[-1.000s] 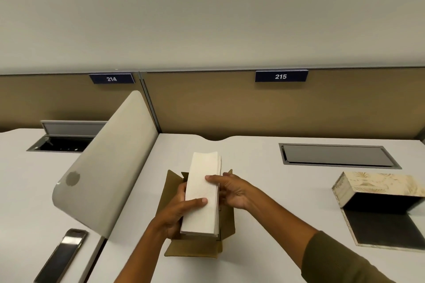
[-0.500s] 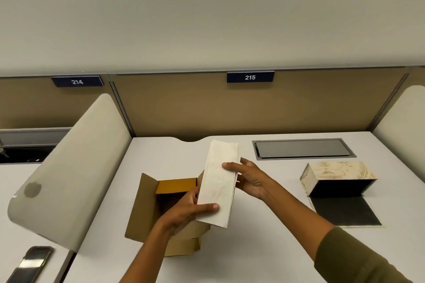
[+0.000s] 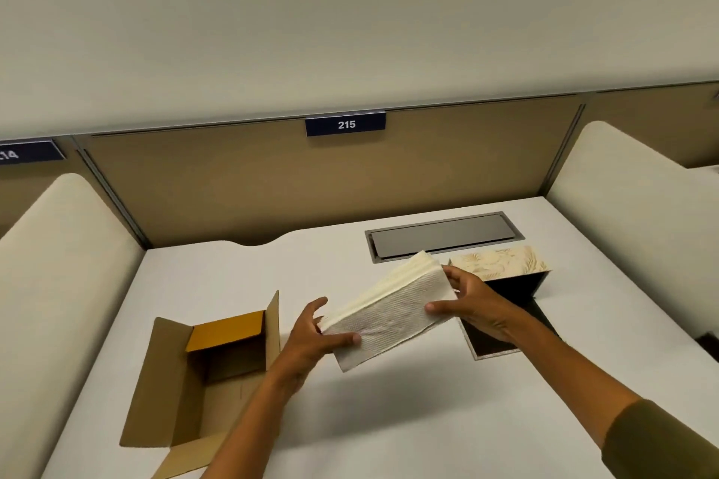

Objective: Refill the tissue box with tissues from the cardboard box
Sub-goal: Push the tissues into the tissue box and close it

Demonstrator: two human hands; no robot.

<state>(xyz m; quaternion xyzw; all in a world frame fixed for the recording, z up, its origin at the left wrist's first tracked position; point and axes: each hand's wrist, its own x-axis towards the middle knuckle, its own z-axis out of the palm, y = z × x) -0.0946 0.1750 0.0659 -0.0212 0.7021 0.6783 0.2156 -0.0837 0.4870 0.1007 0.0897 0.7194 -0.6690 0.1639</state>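
A white stack of tissues (image 3: 389, 309) hangs above the white desk, tilted with its far end higher. My left hand (image 3: 315, 338) grips its near left end and my right hand (image 3: 472, 303) grips its far right end. The open cardboard box (image 3: 210, 373) lies at the left with its flaps spread and looks empty inside. The tissue box (image 3: 502, 264), cream with a gold leaf pattern, lies on its side just behind my right hand. Its dark inside faces me and its dark bottom flap (image 3: 494, 342) lies flat on the desk.
A grey cable hatch (image 3: 443, 235) is set into the desk (image 3: 389, 420) behind the tissue box. Curved cream dividers stand at the left (image 3: 50, 284) and right (image 3: 630, 226). A tan partition with a sign reading 215 (image 3: 345, 124) closes off the back.
Both hands lifted the tissue stack out of the cardboard box and carried it right, toward the tissue box. The stack turned from upright to nearly lengthwise. My view swung to the right.
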